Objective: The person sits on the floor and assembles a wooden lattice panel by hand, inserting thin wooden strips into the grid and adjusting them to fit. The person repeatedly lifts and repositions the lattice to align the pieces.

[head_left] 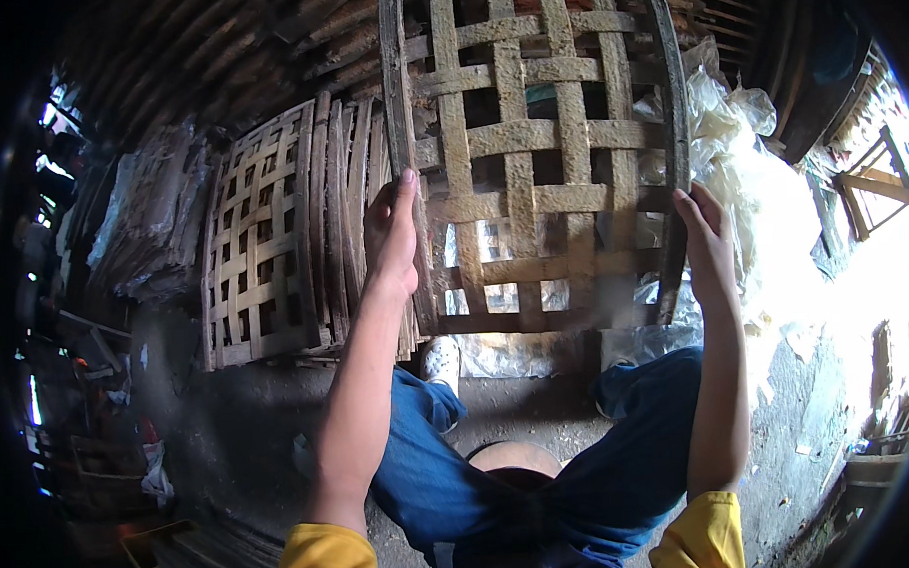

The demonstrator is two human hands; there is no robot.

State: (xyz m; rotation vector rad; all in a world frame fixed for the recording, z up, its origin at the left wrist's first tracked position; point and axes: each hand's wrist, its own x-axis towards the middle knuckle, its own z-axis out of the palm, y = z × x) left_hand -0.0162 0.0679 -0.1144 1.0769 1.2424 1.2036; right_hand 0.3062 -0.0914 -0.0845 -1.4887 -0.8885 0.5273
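Observation:
Between my two hands stands a woven bamboo rack (pixel 516 139), an open lattice of flat strips inside a dark wooden frame. My left hand (pixel 394 226) is closed on its left frame bar, thumb pressed against the near side. On the right frame bar my right hand (pixel 708 233) grips at about the same height. The rack is upright, tilted slightly, with its lower edge above the floor in front of my knees. Its strips look rough and crusted in places. Part of each hand's fingers is hidden behind the frame.
Similar lattice racks (pixel 257 231) lean in a stack at the left, with another darker stack (pixel 157 209) beyond. Clear plastic sheeting (pixel 735 134) is heaped at the right. A round stool seat (pixel 516 457) shows between my legs. Wooden pieces (pixel 877 189) stand far right.

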